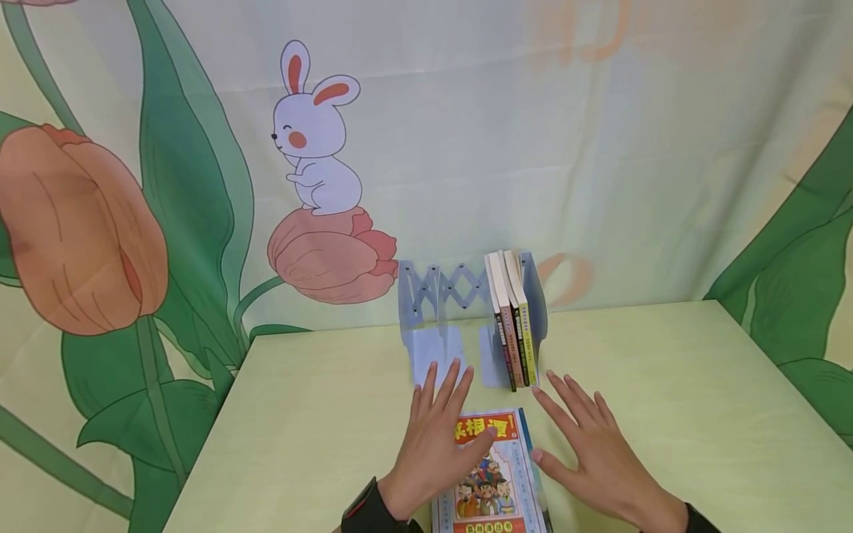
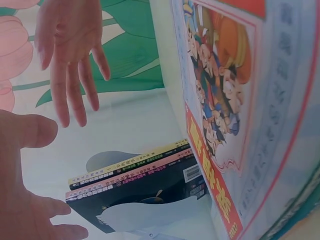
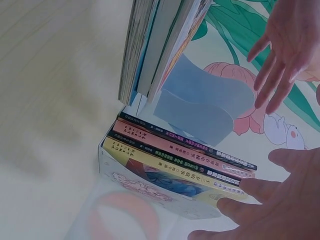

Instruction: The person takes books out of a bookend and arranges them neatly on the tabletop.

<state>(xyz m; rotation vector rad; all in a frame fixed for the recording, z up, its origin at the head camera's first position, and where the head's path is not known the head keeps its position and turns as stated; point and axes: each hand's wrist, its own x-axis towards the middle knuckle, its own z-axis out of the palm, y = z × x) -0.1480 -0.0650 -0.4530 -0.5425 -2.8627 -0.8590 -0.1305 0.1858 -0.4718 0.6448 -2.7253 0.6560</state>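
A stack of books [image 1: 496, 481] lies flat at the near edge of the table, its top one showing a red and yellow title and cartoon figures. My left hand [image 1: 433, 448], fingers spread, hovers over the stack's left side and overlaps the cover. To the right of the stack, my right hand [image 1: 593, 451] is held with fingers extended and nothing in it. Behind both hands stands a pale blue expandable bookend rack [image 1: 426, 348]. Several slim books [image 3: 185, 155] stand upright at its right end, leaning slightly, with yellow, black and pink spines.
The light green table [image 1: 320, 414] runs back to a printed curtain [image 1: 466, 148] with a rabbit and tulips. In the right wrist view, page edges of the stacked books [image 3: 160, 50] show several thicknesses. A black band [image 1: 376, 507] is on the left wrist.
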